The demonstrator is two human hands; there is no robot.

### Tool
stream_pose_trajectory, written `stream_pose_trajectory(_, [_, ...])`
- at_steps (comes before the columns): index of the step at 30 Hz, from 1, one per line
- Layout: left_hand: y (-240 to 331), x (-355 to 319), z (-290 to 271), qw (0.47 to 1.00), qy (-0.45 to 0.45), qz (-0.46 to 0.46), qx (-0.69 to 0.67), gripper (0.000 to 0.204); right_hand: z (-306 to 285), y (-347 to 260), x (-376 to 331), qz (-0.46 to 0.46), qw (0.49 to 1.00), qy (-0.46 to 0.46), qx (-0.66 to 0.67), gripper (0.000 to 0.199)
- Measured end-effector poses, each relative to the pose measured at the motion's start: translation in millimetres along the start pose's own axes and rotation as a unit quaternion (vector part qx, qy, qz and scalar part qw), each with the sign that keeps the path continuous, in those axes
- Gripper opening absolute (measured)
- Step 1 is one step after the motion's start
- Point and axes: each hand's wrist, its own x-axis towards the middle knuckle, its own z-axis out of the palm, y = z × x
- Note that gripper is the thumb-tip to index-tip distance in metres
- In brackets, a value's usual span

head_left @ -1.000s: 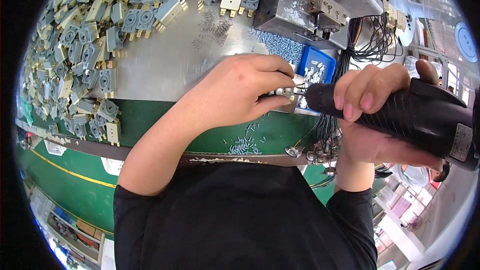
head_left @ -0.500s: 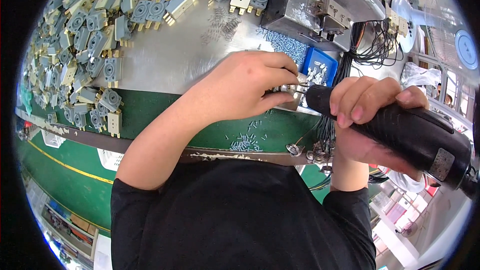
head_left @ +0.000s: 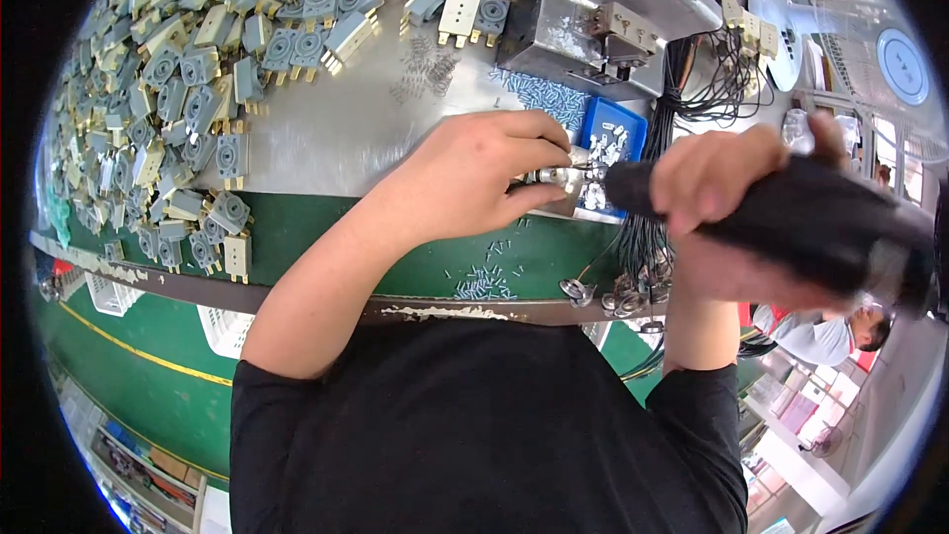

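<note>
My left hand (head_left: pixel 479 168) reaches over the metal plate, fingers closed around a small shiny metal part (head_left: pixel 556 176) that they partly hide. In my right hand (head_left: pixel 717 183) is a black electric screwdriver (head_left: pixel 825 222), lying nearly level with its nose toward that part. Motion blurs the right fingers and the tool's rear end. The bit's tip is too small to tell whether it touches the part. Just beyond the left fingers stands a blue tray (head_left: pixel 638 133) of small white and metallic pieces. Short silvery screws (head_left: pixel 544 97) lie in a heap beside it.
Grey and cream switch-like blocks (head_left: pixel 232 156) with brass tabs are piled at the left. Springs (head_left: pixel 425 69) lie on the metal plate (head_left: pixel 316 133). A metal fixture (head_left: pixel 608 10) rises at the back. Black wires (head_left: pixel 727 89) hang right; more screws (head_left: pixel 484 283) lie on the green mat.
The screwdriver's rear end has swung up and away, with my right hand turning along with it. My left hand keeps its grip on the metal part. The whole view has shifted slightly.
</note>
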Motion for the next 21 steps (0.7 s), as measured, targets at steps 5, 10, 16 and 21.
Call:
stream_pose_trajectory(5, [0,2,0,1.0,-0.005,0.014,0.008,0.028,-39,-5,42,-0.054,0.997,0.042,-0.019,0.117])
stream_pose_trajectory(10, [1,3,0,1.0,-0.006,0.013,-0.001,0.032,-36,9,62,-0.019,0.98,0.198,-0.001,0.113])
stream_pose_trajectory(16, [1,6,-1,1.0,-0.009,0.017,0.003,0.032,-45,19,67,-0.013,0.973,0.221,0.061,0.114])
stream_pose_trajectory(21, [0,6,-2,1.0,-0.018,0.004,-0.004,0.031,-54,29,67,-0.051,0.985,0.161,-0.031,0.116])
